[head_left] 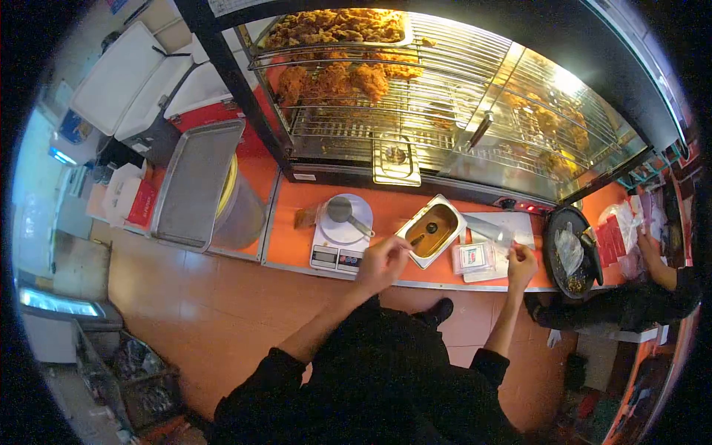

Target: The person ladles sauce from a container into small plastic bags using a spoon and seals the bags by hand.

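Observation:
My left hand [383, 265] is closed, fingertips pinched together beside the near left corner of a steel pan [420, 261]. Whether anything small is in that pinch I cannot make out. Brown liquid and a dark-handled utensil [419, 242] are in the pan. My right hand [522, 267] is pinched at the near right end of a grey, see-through piece of plastic [486, 228], which slants over a white board [517, 222]. Between my hands lies a clear packet with a printed label [472, 256].
A kitchen scale [323, 257] carries a grey scoop [340, 209]. Behind the counter edge [297, 273] stands a glass warmer with fried chicken [334, 80]. A metal tray [199, 182] leans at left; a black pan [555, 241] sits right. Another person's hand [650, 252] is at far right.

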Motion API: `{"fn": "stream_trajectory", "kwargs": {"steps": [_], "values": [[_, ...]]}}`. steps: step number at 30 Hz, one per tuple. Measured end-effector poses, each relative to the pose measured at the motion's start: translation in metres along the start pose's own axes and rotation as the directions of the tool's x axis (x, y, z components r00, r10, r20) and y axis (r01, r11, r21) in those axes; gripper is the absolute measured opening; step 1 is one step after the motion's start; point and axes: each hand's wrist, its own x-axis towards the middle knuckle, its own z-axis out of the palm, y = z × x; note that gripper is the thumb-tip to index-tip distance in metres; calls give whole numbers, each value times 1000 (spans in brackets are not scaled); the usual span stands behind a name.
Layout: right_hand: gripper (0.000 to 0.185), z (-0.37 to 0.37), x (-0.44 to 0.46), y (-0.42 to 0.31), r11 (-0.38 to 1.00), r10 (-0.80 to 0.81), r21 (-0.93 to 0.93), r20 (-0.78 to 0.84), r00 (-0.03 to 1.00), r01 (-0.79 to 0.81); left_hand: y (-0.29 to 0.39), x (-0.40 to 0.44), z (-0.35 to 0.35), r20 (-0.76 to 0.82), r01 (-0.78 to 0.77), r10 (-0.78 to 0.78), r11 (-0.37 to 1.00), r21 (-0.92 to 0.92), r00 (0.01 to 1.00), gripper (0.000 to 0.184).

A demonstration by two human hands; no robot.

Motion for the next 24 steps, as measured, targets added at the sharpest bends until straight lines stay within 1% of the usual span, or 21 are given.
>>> {"fn": "stream_trajectory", "kwargs": {"steps": [1, 2, 3, 4, 5, 6, 7, 8, 9, 10, 11, 12, 14, 15, 17, 18, 20, 21, 22, 23, 24], "values": [[10, 0, -5, -4, 975, 20, 220, 94, 995, -40, 4, 5, 9, 110, -20, 19, 1000, 11, 994, 10], [10, 3, -10, -8, 900, 19, 424, 190, 982, -99, 9, 10, 18, 105, -21, 20, 1000, 9, 994, 10], [10, -3, -17, -36, 840, 86, 497, 278, 957, -220, 15, 16, 27, 217, -44, 39, 999, 19, 975, 12], [10, -8, -24, -57, 840, 83, 498, 278, 957, -217, 20, 21, 35, 328, -68, 55, 997, 28, 943, 15], [9, -12, -31, -76, 792, 85, 548, 336, 938, -268, 24, 26, 43, 326, -69, 56, 997, 29, 944, 15], [9, -16, -38, -93, 739, 83, 592, 393, 916, -321, 27, 31, 51, 357, -127, 101, 991, 48, 929, 18], [9, -22, -44, -108, 739, 83, 592, 393, 916, -321, 30, 34, 58, 390, -185, 145, 981, 65, 909, 21], [8, -28, -49, -122, 760, 43, 563, 457, 889, -326, 33, 36, 65, 390, -185, 146, 981, 65, 909, 21], [8, -29, -54, -131, 780, 5, 533, 518, 856, -327, 35, 39, 71, 418, -130, 104, 991, 33, 903, 23], [7, -26, -62, -137, 773, -23, 559, 496, 868, -299, 38, 40, 74, 447, -73, 64, 997, 4, 892, 25], [5, -27, -68, -146, 790, -26, 539, 506, 862, -293, 41, 40, 75, 428, -116, 106, 993, -3, 897, 24], [4, -31, -70, -153, 806, -28, 519, 516, 856, -286, 39, 40, 78, 429, -117, 107, 993, -3, 897, 24], [5, -39, -72, -157, 800, -38, 520, 542, 839, -300, 28, 40, 84, 327, -370, 383, 923, -105, 864, 20], [6, -41, -73, -157, 794, -48, 521, 569, 821, -314, 24, 41, 81, 328, -369, 383, 923, -106, 864, 20], [8, -37, -79, -146, 793, -55, 520, 578, 814, -316, 15, 41, 72, 508, -330, 317, 942, -69, 801, 17], [9, -36, -81, -146, 792, -64, 522, 586, 808, -316, 18, 41, 70, 508, -328, 316, 942, -69, 801, 17], [11, -38, -84, -152, 809, -78, 510, 585, 807, -291, 23, 40, 65, 574, -170, 216, 976, -133, 790, 13], [12, -39, -86, -156, 825, -92, 498, 583, 807, -266, 22, 40, 63, 574, -168, 215, 977, -133, 790, 13], [12, -35, -88, -149, 826, -91, 497, 584, 807, -266, 20, 40, 62, 611, -132, 172, 985, -110, 773, 13], [14, -27, -91, -136, 877, -102, 448, 532, 841, -177, 19, 40, 60, 645, -97, 129, 992, -86, 753, 12], [16, -25, -92, -136, 917, -119, 388, 478, 870, -88, 24, 37, 59, 645, -97, 130, 992, -85, 753, 12]]}}
